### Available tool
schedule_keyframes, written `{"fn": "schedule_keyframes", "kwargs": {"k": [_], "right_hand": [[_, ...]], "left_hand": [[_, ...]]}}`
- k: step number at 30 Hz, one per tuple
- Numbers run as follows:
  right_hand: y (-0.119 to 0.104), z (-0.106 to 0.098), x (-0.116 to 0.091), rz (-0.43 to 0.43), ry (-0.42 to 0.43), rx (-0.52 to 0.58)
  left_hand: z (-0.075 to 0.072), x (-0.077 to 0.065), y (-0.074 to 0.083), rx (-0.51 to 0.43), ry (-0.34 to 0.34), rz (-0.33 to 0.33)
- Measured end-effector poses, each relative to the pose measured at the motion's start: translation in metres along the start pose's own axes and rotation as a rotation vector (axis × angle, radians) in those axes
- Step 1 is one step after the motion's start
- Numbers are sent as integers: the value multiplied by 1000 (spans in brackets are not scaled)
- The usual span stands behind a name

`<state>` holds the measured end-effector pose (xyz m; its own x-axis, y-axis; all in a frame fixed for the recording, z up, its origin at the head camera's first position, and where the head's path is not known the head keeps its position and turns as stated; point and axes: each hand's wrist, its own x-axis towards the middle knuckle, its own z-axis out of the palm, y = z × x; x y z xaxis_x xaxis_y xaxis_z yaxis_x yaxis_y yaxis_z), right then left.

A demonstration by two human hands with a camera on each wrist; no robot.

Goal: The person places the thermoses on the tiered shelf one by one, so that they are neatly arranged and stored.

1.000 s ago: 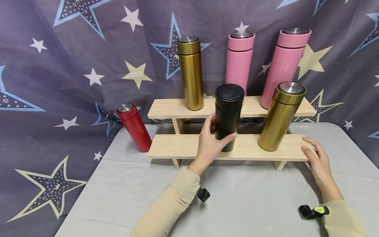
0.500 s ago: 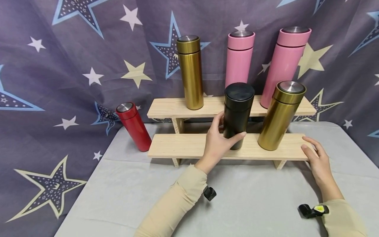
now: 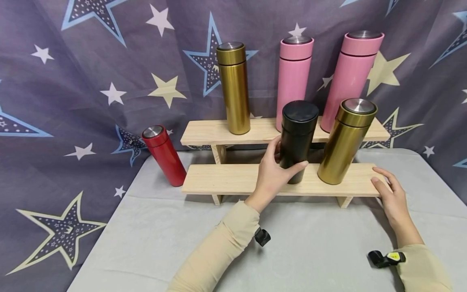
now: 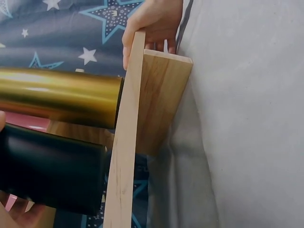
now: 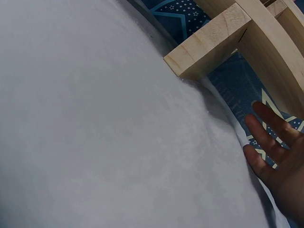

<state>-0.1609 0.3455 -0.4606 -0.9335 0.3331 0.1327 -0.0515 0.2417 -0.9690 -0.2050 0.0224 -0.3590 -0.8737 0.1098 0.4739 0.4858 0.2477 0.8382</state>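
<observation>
My left hand [image 3: 274, 175] grips a black thermos flask [image 3: 297, 134] by its lower body, thumb across the front. The flask is upright, its base close over the lower plank of a two-tier wooden shelf [image 3: 219, 180]. To its right on that plank stands a gold flask [image 3: 339, 146]. My right hand [image 3: 393, 198] holds the plank's right end. In the left wrist view, the right hand [image 4: 154, 23] has digits on both sides of the board. The right wrist view shows several fingers [image 5: 268, 135] spread loosely below the shelf.
On the upper plank [image 3: 264, 129] stand a tall gold flask [image 3: 234, 93], a pink flask [image 3: 294, 81] and a larger pink flask [image 3: 352, 77]. A red flask [image 3: 166, 158] stands on the grey cloth [image 3: 146, 235] left of the shelf. A star-patterned curtain [image 3: 120, 61] hangs close behind.
My left hand has moved right along the lower plank with the black thermos flask, bringing it nearer the gold flask. The right hand has stayed at the plank's end.
</observation>
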Motion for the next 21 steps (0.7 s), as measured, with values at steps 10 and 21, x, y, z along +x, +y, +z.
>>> {"fn": "schedule_keyframes", "kwargs": {"k": [10, 21], "right_hand": [[0, 0, 2, 6, 3, 48], [1, -1, 1, -5, 0, 40]], "left_hand": [[5, 2, -3, 17, -45, -24], [6, 4, -2, 0, -63, -81]]}}
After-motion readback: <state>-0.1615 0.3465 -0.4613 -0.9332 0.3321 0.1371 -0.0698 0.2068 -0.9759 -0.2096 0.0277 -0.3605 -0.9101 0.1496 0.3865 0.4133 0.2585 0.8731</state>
